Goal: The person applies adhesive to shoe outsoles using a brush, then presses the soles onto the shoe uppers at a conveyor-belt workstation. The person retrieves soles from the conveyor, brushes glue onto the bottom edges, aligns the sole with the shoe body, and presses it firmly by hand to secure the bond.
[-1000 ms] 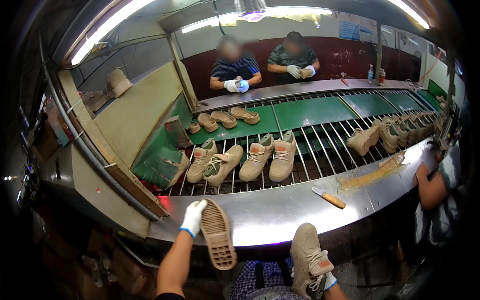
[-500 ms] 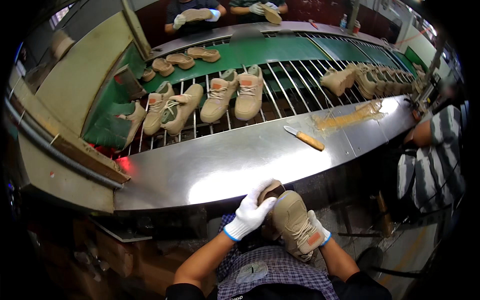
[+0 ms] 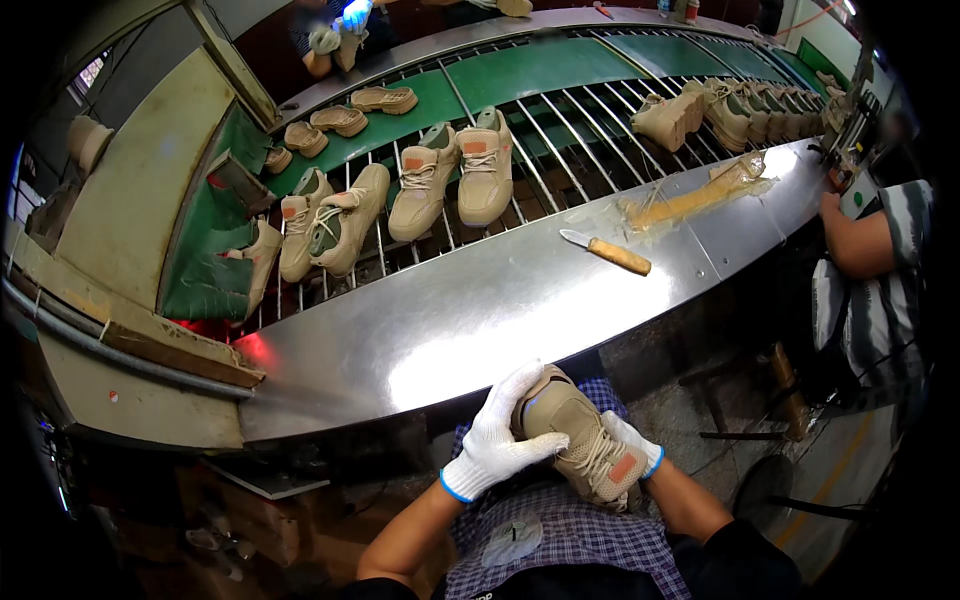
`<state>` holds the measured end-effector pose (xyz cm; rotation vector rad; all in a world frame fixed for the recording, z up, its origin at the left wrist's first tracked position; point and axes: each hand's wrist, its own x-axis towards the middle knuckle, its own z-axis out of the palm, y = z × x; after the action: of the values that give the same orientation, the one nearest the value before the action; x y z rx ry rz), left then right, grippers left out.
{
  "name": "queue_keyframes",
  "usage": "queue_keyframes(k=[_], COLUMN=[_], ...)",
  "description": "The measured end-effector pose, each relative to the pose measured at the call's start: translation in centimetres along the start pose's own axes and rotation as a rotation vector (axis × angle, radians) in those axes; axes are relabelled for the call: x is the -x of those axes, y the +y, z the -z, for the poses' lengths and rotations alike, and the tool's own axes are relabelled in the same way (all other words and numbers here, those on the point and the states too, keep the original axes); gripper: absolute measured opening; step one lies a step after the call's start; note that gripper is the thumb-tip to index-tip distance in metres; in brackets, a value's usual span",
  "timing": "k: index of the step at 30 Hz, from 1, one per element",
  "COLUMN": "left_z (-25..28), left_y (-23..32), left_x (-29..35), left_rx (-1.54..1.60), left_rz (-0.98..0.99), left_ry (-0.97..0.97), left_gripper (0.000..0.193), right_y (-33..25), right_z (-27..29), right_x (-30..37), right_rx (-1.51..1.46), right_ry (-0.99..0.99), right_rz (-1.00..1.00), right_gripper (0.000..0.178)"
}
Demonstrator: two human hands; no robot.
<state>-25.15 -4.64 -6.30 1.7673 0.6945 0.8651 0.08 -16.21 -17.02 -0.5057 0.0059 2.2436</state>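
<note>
Above my lap I hold a beige lace-up shoe [image 3: 580, 432] with an orange patch on its tongue, its toe tilted up and away from me. My left hand [image 3: 503, 436], in a white glove, is wrapped round the toe, thumb across the upper. A brown sole edge [image 3: 553, 374] shows at the toe tip; the rest of the sole is hidden beneath. My right hand [image 3: 632, 441], gloved too, grips the shoe's right side near the laces, its fingers partly hidden. A knife [image 3: 618, 256] with a wooden handle lies on the metal ledge [image 3: 480, 328] ahead.
Several beige shoes [image 3: 485, 172] stand on the roller conveyor beyond the ledge. Loose soles [image 3: 383, 99] lie on the green belt [image 3: 540, 72]. Brown tape [image 3: 695, 200] covers part of the ledge. A person's arm [image 3: 858, 243] is at the right; another person's gloved hands [image 3: 340, 28] work opposite.
The sole, which stood apart beside the toe in my left hand, now sits against the shoe's toe. My left thumb has moved onto the upper. The view has shifted slightly.
</note>
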Motion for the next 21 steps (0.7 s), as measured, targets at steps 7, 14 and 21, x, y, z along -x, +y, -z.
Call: queue_keyframes(k=[7, 14, 21], left_z=[0.5, -0.7, -0.2], left_y=[0.3, -0.4, 1.2], left_x=[0.5, 0.7, -6.5], left_rx=[0.027, 0.170, -0.046], left_rz=[0.037, 0.039, -0.070], left_ry=[0.000, 0.018, -0.358], left_gripper=[0.096, 0.081, 0.072], right_y=[0.9, 1.5, 0.9], right_z=[5.1, 0.6, 2.2], right_x=[-0.8, -0.4, 2.3], right_rx=[0.349, 0.434, 0.055], right_ry=[0.109, 0.182, 0.014], right_rz=[0.076, 0.198, 0.213], right_gripper=[0.075, 0.076, 0.082])
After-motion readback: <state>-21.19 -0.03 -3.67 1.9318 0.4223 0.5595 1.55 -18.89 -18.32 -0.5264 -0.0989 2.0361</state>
